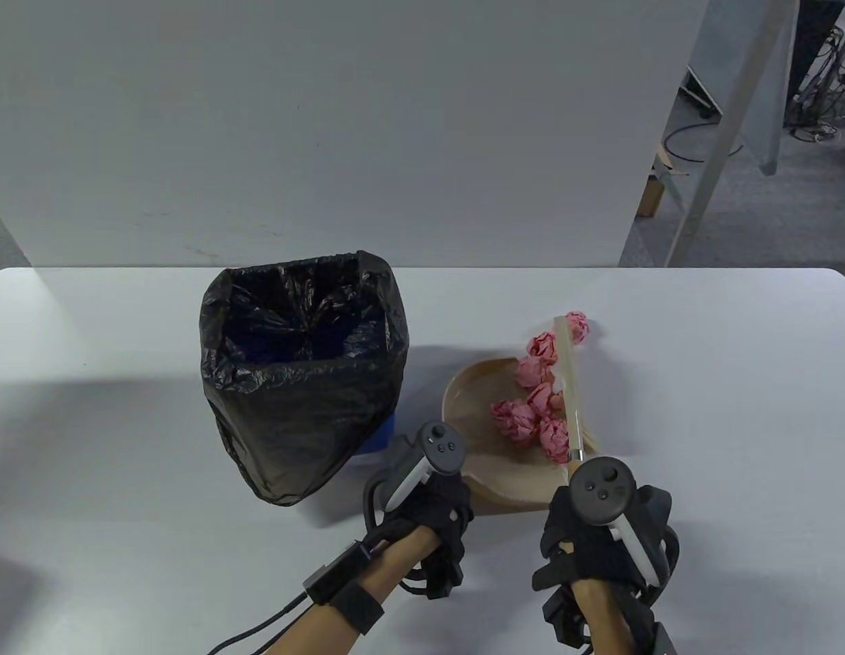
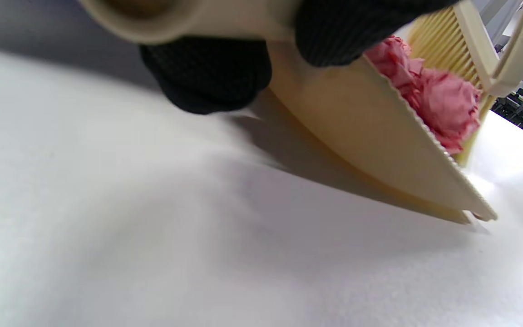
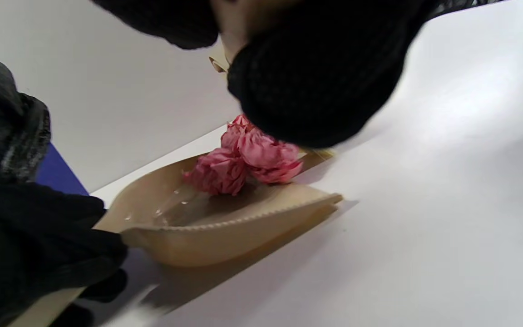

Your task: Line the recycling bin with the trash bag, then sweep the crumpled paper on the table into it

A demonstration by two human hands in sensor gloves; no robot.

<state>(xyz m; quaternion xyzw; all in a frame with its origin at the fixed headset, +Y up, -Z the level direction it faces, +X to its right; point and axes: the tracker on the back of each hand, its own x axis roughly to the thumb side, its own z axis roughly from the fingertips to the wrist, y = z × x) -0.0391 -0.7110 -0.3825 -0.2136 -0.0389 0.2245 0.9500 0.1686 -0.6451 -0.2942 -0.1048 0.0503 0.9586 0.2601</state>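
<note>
A white, smooth tabletop with rounded far corners (image 1: 736, 355) fills the lower part of the table view, lit from above so that soft grey shadows fall across its near left side. Directly behind it stands a tall, plain white partition panel (image 1: 327, 123), faintly scuffed, closing off most of the background. To the right of the panel, a strip of grey carpeted floor (image 1: 750, 205) is visible, crossed by a slanting pale grey metal frame leg (image 1: 729, 129). Black cables (image 1: 815, 123) lie tangled on the floor near the upper right corner, and a brown cardboard piece (image 1: 651, 198) rests by the panel's edge.
</note>
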